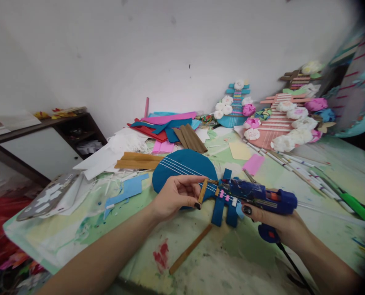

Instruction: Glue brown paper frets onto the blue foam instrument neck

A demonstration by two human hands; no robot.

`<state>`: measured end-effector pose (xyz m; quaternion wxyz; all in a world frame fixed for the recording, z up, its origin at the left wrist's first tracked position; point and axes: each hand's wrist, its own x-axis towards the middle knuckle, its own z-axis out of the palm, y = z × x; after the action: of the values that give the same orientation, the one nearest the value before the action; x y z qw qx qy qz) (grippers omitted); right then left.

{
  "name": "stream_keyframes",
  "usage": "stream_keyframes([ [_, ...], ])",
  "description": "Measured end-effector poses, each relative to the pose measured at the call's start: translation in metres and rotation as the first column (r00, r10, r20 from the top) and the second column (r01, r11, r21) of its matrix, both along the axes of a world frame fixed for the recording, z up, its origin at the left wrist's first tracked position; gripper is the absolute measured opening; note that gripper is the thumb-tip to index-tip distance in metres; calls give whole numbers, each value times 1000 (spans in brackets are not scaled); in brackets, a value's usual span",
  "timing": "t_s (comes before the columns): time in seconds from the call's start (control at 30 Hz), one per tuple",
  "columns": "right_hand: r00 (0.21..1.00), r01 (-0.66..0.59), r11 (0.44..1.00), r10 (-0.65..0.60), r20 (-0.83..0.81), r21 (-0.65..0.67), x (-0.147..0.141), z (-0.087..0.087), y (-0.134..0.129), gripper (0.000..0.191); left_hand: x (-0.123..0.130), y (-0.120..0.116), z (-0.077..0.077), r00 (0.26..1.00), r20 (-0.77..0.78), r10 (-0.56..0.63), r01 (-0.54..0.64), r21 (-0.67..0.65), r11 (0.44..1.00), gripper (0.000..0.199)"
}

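Note:
My left hand [179, 192] pinches a short brown paper strip [203, 191] between thumb and fingers, over the neck end of a blue paper instrument [185, 166]. White strings run along its round body, and small pink, white and brown pieces cross the neck. My right hand [274, 221] grips a dark blue hot glue gun [259, 194], its nozzle pointing left at the top end of the strip. Whether the nozzle touches the strip I cannot tell. Just below the neck, a longer brown strip [190, 249] lies on the table.
Finished flower-covered instruments [237, 102] lean at the back wall. Coloured paper sheets [167, 127] and brown folded paper [136, 160] pile behind the blue body. Scissors [249, 176] and rolled paper sticks [293, 168] lie right. Blue scraps [129, 188] lie left. The glue gun's cord [294, 266] trails toward me.

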<state>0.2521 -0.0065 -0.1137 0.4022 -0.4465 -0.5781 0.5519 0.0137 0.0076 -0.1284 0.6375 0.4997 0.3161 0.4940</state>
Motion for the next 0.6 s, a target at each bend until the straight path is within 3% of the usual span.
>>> stream_keyframes([
  [0.2, 1000, -1, 1000, 1, -24, 12, -1, -1, 0, 47, 0, 1, -2, 1000, -12, 2, -2, -7, 1000, 54],
  [0.47, 995, -101, 994, 100, 28, 39, 2, 0, 1, 35, 0, 1, -2, 1000, 4, -11, 11, -15, 1000, 54],
  [0.6, 996, -94, 994, 94, 7, 58, -2, 6, 0, 42, 0, 1, -1, 1000, 6, -1, 1, -15, 1000, 53],
])
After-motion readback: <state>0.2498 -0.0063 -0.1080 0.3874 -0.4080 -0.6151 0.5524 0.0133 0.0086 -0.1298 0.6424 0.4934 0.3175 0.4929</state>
